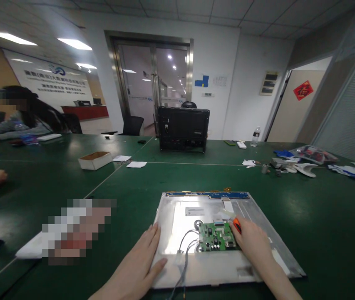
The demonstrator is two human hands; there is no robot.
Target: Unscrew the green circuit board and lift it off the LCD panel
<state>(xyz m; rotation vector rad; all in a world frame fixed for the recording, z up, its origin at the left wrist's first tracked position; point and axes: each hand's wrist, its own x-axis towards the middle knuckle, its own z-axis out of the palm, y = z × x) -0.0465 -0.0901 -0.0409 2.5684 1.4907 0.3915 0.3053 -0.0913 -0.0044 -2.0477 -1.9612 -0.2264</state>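
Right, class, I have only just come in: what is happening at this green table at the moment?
A person is working on the back of a metal display panel lying flat on the green table. The left hand rests flat on the panel's left edge. The right hand holds an orange-handled tool beside the small green circuit board mounted on the panel, with wires trailing from the board. Another person sits at the far left.
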